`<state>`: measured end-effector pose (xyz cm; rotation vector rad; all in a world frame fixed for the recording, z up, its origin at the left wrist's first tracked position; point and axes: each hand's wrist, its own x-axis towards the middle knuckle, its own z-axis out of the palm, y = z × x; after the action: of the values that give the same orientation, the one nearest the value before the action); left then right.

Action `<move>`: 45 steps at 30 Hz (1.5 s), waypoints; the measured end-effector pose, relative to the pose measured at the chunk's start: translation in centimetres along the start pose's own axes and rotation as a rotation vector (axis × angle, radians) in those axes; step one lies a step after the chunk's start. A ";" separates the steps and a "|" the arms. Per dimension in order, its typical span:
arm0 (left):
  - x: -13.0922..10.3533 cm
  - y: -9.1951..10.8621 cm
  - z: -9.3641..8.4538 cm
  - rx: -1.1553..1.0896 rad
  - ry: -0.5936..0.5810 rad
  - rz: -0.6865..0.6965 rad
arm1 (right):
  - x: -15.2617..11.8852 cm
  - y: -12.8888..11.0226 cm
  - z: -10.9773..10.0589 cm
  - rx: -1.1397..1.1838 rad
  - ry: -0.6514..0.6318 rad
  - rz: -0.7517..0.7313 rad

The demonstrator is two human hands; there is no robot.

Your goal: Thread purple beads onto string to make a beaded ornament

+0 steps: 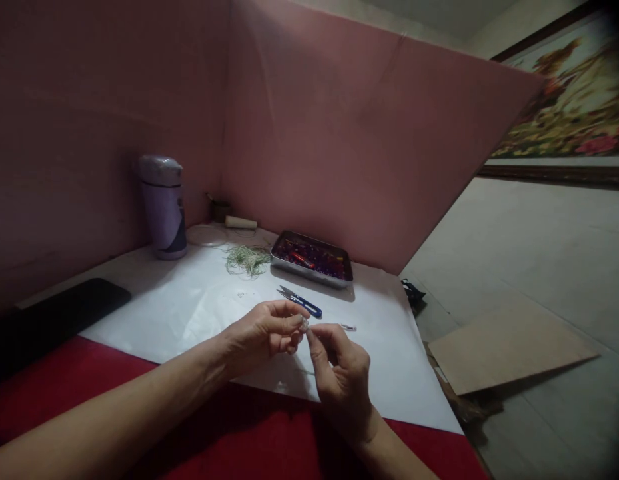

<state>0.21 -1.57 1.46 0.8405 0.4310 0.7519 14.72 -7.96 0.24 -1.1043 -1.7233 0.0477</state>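
Note:
Between the thumb and forefinger of my left hand [269, 333] is a small clear, glittering beaded piece [304, 324]. Close against it, my right hand [339, 367] pinches with thumb and forefinger; what lies in that pinch is too small to make out. Blue thread snips [303, 303] lie on the white sheet [389, 373] just beyond my fingers. A small whitish metallic item [349, 327] rests right of the snips, partly behind my right hand. Some tiny clear beads [240, 295] are scattered on the sheet to the left.
A metal tray [309, 272] of dark purple beads, with a red item inside, stands at the back. Beside it lies tangled pale green thread [246, 260]. A purple flask [164, 207] stands at left, near a black flat object [64, 320]. Pink panels [339, 133] border the table.

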 end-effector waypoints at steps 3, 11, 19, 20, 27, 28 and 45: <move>0.0 0.1 0.0 0.006 0.008 0.008 | -0.1 0.2 0.2 0.004 0.003 0.052; 0.5 -0.3 -0.4 0.163 0.010 0.082 | -0.3 0.5 0.5 0.023 -0.052 0.052; 0.3 -0.5 -0.3 0.277 -0.017 0.194 | 0.0 0.4 0.4 0.129 -0.010 0.139; 0.3 -0.4 -0.2 0.281 -0.014 0.194 | 0.0 0.4 0.4 0.146 -0.009 0.144; 0.2 -0.5 -0.1 0.287 0.025 0.222 | 0.0 0.6 0.6 0.169 -0.063 0.102; 0.2 -0.5 -0.2 0.271 0.030 0.216 | 0.0 0.6 0.6 0.152 -0.062 0.104; 0.1 0.0 -0.1 0.101 0.135 0.178 | 0.2 0.5 0.2 0.030 0.008 0.112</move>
<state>0.22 -1.46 1.37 0.9340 0.5226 0.9617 14.88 -7.42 -0.02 -1.1767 -1.6475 0.1383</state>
